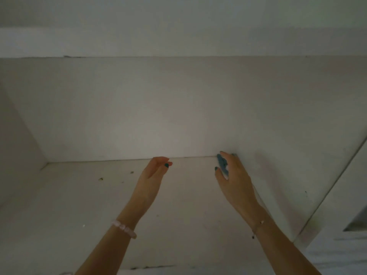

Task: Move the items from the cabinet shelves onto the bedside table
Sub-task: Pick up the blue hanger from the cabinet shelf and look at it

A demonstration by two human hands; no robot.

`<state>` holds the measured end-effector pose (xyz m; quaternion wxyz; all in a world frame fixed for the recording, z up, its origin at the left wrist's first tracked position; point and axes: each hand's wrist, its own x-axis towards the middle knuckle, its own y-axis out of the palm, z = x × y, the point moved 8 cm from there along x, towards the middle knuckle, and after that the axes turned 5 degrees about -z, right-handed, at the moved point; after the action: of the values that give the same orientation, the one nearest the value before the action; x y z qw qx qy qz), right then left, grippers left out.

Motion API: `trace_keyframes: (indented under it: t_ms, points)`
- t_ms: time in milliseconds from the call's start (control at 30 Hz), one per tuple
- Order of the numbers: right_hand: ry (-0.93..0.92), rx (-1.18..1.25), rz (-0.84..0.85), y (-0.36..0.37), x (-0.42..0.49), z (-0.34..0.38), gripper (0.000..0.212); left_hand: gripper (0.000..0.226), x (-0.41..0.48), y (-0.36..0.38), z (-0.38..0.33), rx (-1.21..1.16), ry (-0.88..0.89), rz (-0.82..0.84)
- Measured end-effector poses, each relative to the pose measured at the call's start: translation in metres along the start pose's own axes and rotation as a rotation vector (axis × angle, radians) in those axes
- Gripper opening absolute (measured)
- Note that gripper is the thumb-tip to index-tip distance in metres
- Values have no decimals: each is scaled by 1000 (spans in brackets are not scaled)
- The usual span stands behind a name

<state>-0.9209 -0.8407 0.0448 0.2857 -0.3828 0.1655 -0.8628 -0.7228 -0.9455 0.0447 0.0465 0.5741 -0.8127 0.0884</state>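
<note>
I am looking into a white cabinet shelf (99,195) with both hands reaching toward its back wall. My right hand (235,179) is at the back right corner, and its thumb and fingers close round a small blue item (222,165). The item is blurred and mostly hidden by the fingers. My left hand (153,173) hovers over the middle of the shelf near the back edge. Its fingers are loosely curled and hold nothing. The bedside table is out of view.
A few small dark crumbs (101,178) lie on the shelf board at the back left. The shelf above (178,42) overhangs the compartment. The cabinet's right side panel (297,175) stands close beside my right hand.
</note>
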Motion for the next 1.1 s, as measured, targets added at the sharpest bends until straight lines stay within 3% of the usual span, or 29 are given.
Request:
trace_keyframes:
  t_ms: [167, 333, 667, 1100]
  points:
    - [-345, -224, -10, 2, -10, 50, 39, 34, -32, -27, -31, 866, 464, -122]
    - [-441, -234, 48, 17, -33, 89, 40, 41, -69, -55, -52, 1173, 601, -211]
    - [-592, -76, 82, 23, -106, 206, 42, 45, -162, -162, -69, 1429, 446, -317]
    - [-792, 242, 325, 41, -331, 405, 46, 46, -423, -351, -101, 1536, 170, -610]
